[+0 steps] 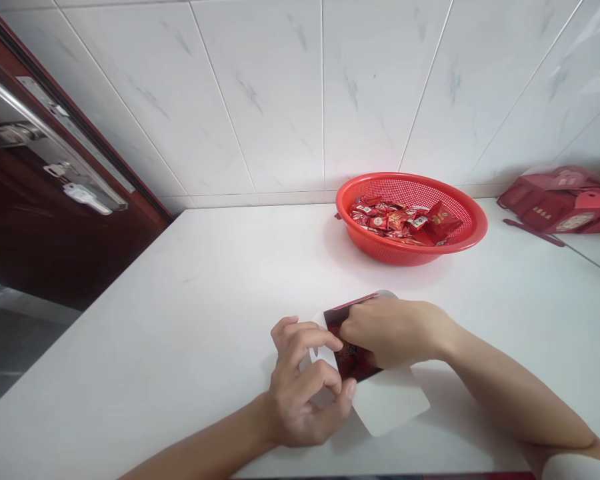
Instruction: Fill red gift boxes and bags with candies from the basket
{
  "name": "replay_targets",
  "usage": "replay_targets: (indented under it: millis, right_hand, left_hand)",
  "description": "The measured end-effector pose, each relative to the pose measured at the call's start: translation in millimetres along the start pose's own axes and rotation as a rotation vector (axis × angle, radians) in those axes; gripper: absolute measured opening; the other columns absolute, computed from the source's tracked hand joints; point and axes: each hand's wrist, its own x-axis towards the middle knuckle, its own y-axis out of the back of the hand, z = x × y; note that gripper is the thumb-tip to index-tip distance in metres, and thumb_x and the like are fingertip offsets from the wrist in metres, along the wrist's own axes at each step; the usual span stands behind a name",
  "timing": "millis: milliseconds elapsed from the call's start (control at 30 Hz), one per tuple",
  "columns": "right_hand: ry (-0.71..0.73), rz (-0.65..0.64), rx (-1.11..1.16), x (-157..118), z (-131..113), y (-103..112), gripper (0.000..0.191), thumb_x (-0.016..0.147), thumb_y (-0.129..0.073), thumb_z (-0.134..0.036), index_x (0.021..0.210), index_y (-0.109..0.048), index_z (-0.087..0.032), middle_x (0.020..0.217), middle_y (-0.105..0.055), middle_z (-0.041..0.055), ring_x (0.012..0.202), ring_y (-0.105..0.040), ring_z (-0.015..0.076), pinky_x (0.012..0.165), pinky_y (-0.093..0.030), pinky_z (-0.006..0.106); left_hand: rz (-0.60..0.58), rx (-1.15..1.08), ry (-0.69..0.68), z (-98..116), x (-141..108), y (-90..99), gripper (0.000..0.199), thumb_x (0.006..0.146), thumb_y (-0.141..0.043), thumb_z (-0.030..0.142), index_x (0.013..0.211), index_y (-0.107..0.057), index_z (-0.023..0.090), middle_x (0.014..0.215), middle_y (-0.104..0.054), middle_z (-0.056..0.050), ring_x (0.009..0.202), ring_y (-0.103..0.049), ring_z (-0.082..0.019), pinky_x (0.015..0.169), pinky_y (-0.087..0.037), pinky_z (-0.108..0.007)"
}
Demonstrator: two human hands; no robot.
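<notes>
An open paper box [390, 403] with white inner flaps lies in front of me on the table. Its inside looks dark red, and what lies in it is hard to make out. My left hand [307, 387] steadies the box's left side, thumb and bent fingers closed on its edge. From the right, my right hand [395, 330] reaches down into the opening, its knuckles bent. The box and the hand itself hide those fingertips, so whether they hold anything does not show.
Behind the box, a red plastic basket [410, 257] holds several small red wrapped packets [395, 220]. Folded red gift boxes [563, 200] lie at the far right by the tiled wall [280, 100]. A brown door [35, 220] with keys in its lock stands left of the white table [180, 320].
</notes>
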Motion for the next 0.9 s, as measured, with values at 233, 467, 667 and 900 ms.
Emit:
replay_targets:
  millis: [233, 467, 667, 900]
  right_hand:
    - [0.027, -0.009, 0.015, 8.4, -2.5, -4.8, 0.013, 0.087, -0.058, -0.011, 0.081, -0.070, -0.013, 0.072, -0.067, 0.0054, 0.058, -0.055, 0.0151, 0.049, -0.026, 0.027]
    - [0.006, 0.106, 0.100, -10.0, 5.7, 6.4, 0.016, 0.086, -0.055, -0.008, 0.088, -0.070, -0.014, 0.084, -0.068, 0.0068, 0.059, -0.054, 0.0125, 0.053, -0.029, 0.026]
    - [-0.062, 0.454, 0.176, -35.9, 24.6, 20.1, 0.016, 0.091, -0.056, -0.012, 0.100, -0.068, -0.018, 0.088, -0.067, 0.0044, 0.073, -0.059, 0.0162, 0.059, -0.035, 0.027]
    - [-0.146, 0.625, 0.201, -27.9, 47.9, 18.0, 0.019, 0.090, -0.061, -0.017, 0.106, -0.068, -0.018, 0.111, -0.068, 0.0082, 0.093, -0.065, 0.0219, 0.071, -0.044, 0.030]
  left_hand:
    - [-0.009, -0.018, -0.004, -2.0, -1.6, 0.5, 0.022, 0.082, -0.061, 0.010, 0.066, -0.050, 0.021, 0.098, -0.064, -0.004, 0.091, -0.061, -0.022, 0.097, -0.034, -0.048]
    - [-0.008, -0.014, 0.018, -8.2, 1.0, 1.6, 0.020, 0.084, -0.060, 0.010, 0.069, -0.052, 0.022, 0.104, -0.064, -0.007, 0.097, -0.058, -0.025, 0.095, -0.038, -0.048]
    - [0.012, 0.083, 0.114, -33.6, 5.0, 3.3, 0.015, 0.086, -0.063, 0.013, 0.078, -0.056, 0.023, 0.113, -0.063, -0.007, 0.105, -0.058, -0.026, 0.094, -0.040, -0.045]
    - [0.045, 0.181, 0.239, -59.4, 11.0, 8.0, 0.011, 0.091, -0.065, 0.025, 0.100, -0.059, 0.025, 0.125, -0.062, -0.009, 0.119, -0.057, -0.029, 0.099, -0.044, -0.049]
